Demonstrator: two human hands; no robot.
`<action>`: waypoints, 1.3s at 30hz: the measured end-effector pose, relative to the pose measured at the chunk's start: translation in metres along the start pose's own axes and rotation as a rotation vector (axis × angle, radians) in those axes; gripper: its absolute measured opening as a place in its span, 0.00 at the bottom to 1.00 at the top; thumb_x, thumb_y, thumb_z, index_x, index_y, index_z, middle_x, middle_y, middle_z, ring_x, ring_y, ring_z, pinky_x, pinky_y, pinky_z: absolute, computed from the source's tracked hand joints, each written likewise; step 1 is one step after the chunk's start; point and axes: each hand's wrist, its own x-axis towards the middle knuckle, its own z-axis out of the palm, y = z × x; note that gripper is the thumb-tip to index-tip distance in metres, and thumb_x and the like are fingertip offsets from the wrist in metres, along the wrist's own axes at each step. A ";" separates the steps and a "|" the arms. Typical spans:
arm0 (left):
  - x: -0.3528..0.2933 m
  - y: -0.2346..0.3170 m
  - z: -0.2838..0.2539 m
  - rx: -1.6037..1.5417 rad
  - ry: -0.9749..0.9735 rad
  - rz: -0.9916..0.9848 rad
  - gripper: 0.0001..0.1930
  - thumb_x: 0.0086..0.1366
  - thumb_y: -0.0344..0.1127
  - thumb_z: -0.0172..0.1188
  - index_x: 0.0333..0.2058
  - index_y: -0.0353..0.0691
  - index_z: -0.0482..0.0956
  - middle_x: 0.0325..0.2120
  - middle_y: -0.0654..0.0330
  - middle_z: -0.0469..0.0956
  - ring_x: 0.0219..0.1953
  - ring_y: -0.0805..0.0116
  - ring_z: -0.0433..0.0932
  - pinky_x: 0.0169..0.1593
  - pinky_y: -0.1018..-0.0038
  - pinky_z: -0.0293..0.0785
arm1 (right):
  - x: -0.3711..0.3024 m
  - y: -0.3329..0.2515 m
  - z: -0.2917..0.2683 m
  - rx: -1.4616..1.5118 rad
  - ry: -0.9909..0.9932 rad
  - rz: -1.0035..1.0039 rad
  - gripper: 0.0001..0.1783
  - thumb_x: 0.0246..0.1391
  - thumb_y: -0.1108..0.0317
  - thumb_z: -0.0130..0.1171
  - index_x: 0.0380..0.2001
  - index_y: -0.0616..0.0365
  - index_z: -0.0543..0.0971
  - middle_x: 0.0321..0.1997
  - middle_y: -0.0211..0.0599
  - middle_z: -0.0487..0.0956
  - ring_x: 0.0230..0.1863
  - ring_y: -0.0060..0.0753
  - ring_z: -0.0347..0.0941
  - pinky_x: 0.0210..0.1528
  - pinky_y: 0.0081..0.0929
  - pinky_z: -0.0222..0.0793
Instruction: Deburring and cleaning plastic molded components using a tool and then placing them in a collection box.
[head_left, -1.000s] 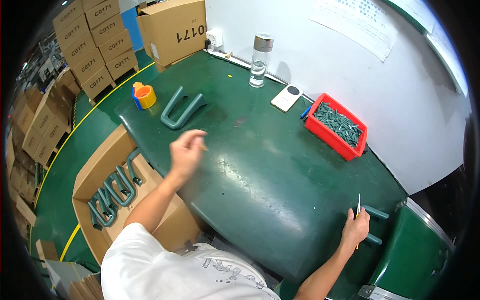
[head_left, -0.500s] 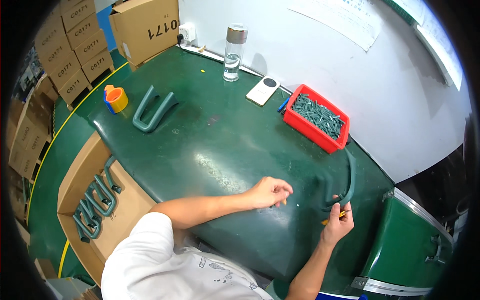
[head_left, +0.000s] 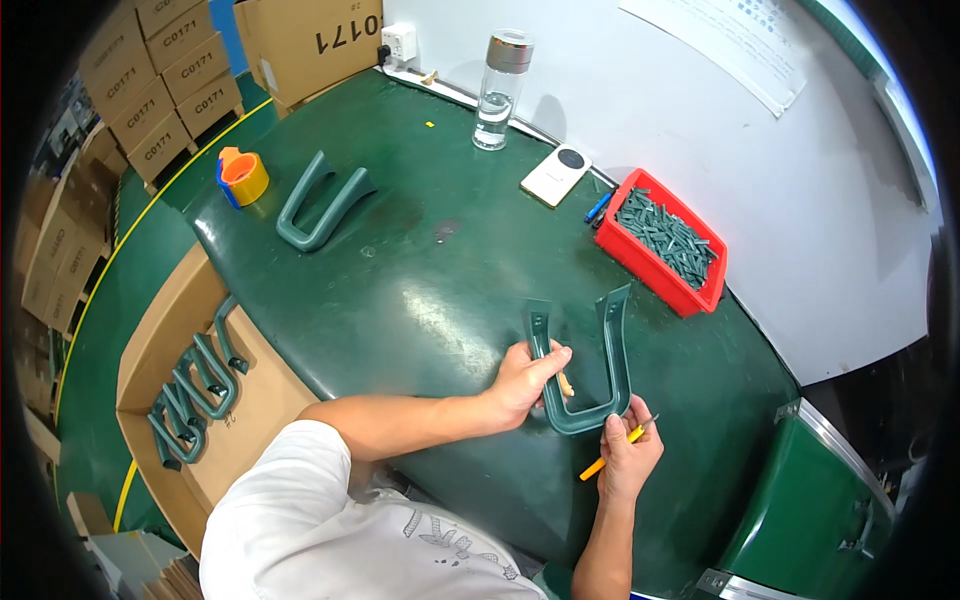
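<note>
A dark green U-shaped plastic handle (head_left: 590, 418) is held above the table, its two ends pointing away from me. My left hand (head_left: 522, 385) is closed around its left leg, and a tan piece, perhaps a finger cover, shows by those fingers. At the lower right bend, my right hand (head_left: 630, 458) pinches the handle. The same hand also holds a slim yellow-handled tool (head_left: 592, 469) with a dark pointed tip, which looks like a trimming knife. Another green U-shaped handle (head_left: 318, 238) lies at the far left of the table.
At my left, an open cardboard box (head_left: 262, 385) contains several green handles (head_left: 218, 402). A red bin (head_left: 650, 262) of small green pieces stands right. Toward the back are a water bottle (head_left: 497, 100), a pale phone-like device (head_left: 548, 185) and an orange tape roll (head_left: 245, 178).
The handle has come leftward, nearer the middle, and turned so its U shape shows. My left hand, previously apart from it, now grips its left leg. The right hand moved left with the yellow tool.
</note>
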 end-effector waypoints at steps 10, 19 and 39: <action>-0.011 -0.008 0.005 0.045 0.059 0.338 0.08 0.65 0.35 0.54 0.31 0.36 0.72 0.20 0.66 0.69 0.19 0.78 0.69 0.21 0.79 0.69 | -0.006 0.015 0.001 -0.342 -0.083 -0.128 0.18 0.53 0.74 0.60 0.43 0.79 0.71 0.22 0.32 0.73 0.18 0.17 0.67 0.21 0.15 0.62; -0.018 -0.011 0.010 0.280 0.112 0.586 0.07 0.66 0.34 0.52 0.31 0.37 0.71 0.22 0.67 0.70 0.24 0.81 0.67 0.27 0.80 0.65 | -0.003 0.010 0.017 -0.333 -0.023 -0.023 0.12 0.52 0.80 0.54 0.40 0.77 0.71 0.21 0.33 0.72 0.17 0.17 0.65 0.19 0.15 0.61; -0.029 -0.010 0.017 0.282 0.004 0.629 0.07 0.65 0.33 0.54 0.34 0.35 0.69 0.22 0.64 0.73 0.20 0.80 0.71 0.23 0.80 0.68 | -0.001 0.018 0.022 -0.190 0.044 0.022 0.11 0.54 0.81 0.52 0.41 0.72 0.68 0.26 0.38 0.75 0.16 0.17 0.65 0.19 0.13 0.61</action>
